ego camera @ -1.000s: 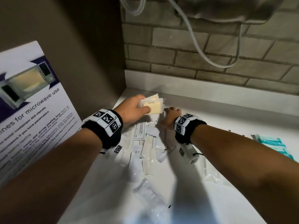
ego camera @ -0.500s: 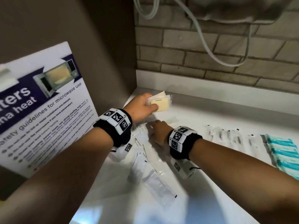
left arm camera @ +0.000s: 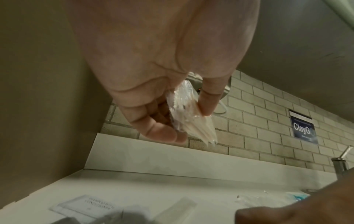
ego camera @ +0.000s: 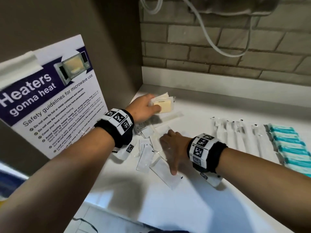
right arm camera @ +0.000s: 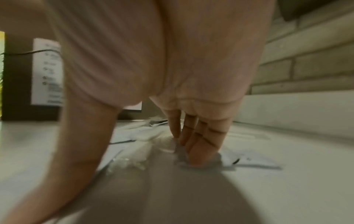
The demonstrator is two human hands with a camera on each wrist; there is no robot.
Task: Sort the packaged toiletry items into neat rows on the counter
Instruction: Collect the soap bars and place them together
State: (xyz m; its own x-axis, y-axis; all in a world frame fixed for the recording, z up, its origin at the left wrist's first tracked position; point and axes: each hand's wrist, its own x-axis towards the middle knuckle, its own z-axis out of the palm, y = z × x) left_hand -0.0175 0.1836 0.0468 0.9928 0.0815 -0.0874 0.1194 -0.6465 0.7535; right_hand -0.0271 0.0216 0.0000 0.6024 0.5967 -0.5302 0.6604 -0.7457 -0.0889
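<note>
My left hand holds a small stack of cream-coloured packets in clear wrap above the counter's back left corner; in the left wrist view the fingers and thumb pinch the stack of packets. Below it lies a loose pile of white and clear packets on the white counter. My right hand rests on this pile with fingers straight and pointing down, the fingertips pressing on a packet. Its thumb is spread apart to the side.
A row of long clear packets and a row of teal packets lie at the right. A microwave safety poster stands at the left by a brown wall. A brick wall with a hanging cable backs the counter.
My right hand slid toward me and down over the pile, from the back of it to its middle. The left hand kept holding the cream packets. The view shifted right, revealing the sorted rows.
</note>
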